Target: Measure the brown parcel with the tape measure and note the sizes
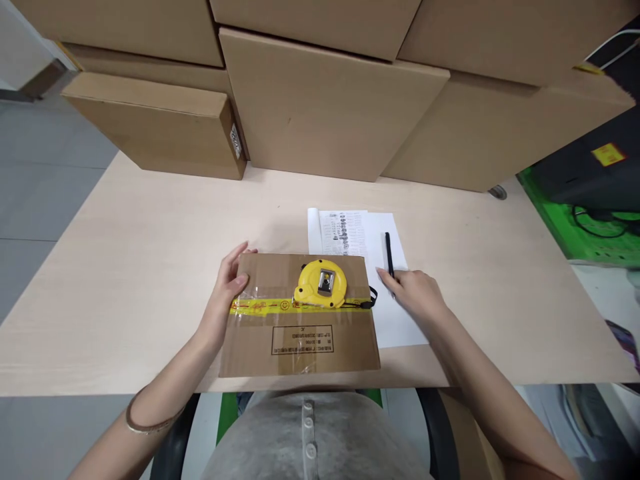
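A flat cardboard box (300, 363) with yellow printed tape and a black-framed label lies near the table's front edge. My left hand (227, 287) grips its left side, thumb on the top face and fingers beyond the edge. On the box rests a yellow tape measure (335, 273) with a metal clip and a black wrist strap (370, 301). To the right, my right hand (417, 293) is closed around the lower part of a black pen (389, 247). Beneath the pen lies a white sheet of paper (400, 327), and printed pages (345, 230) show behind the box.
Large cardboard boxes (325, 107) stand along the table's (125, 280) back edge, with a smaller carton (165, 133) at the left. Beyond the right edge are a green crate (595, 233), a dark case (585, 167) and cables. A phone-like object (623, 340) sits at far right.
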Tool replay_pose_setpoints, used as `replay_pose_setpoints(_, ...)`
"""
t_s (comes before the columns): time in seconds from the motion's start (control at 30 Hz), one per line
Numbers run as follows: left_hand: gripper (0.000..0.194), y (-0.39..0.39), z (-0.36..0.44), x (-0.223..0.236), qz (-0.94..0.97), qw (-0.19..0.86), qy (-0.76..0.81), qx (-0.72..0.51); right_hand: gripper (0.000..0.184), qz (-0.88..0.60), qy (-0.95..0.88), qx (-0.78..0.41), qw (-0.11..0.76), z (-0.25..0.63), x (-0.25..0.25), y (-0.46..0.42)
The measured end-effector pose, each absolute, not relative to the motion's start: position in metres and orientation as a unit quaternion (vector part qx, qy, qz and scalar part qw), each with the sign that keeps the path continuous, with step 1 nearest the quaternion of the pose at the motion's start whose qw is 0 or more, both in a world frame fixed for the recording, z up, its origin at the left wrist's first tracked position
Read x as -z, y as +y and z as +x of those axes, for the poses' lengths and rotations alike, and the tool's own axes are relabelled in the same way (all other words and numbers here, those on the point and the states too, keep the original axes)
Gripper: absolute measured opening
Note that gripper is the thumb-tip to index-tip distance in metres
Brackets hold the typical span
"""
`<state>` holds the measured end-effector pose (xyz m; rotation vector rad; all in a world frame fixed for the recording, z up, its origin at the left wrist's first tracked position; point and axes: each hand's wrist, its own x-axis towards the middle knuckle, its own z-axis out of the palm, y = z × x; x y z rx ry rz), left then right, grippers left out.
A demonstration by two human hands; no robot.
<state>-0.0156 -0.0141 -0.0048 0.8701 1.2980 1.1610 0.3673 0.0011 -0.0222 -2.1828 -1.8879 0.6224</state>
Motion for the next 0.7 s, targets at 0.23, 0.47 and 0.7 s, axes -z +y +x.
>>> replay_pose_setpoints(0.23, 0.032, -0.019, -0.043, 0.018, 0.587, 0.428, 0.453, -0.517, 0.044, -0.760, -0.633, -0.081, 0.123, 0.335, -0.009, -0.003)
replay_pose_setpoints(0.47, 0.058, -0.009, -0.053, 0.026, 0.588, 0.550, 0.391, -0.446, 0.058, -0.481, -0.843, -0.102, 0.218, 0.264, -0.059, -0.012)
replay_pose_setpoints(0.7, 0.068, -0.012, -0.055, 0.019, 0.554, 0.620, 0.351, -0.430, 0.053, -0.424, -0.808, -0.318, 0.256, 0.206, -0.072, -0.020)
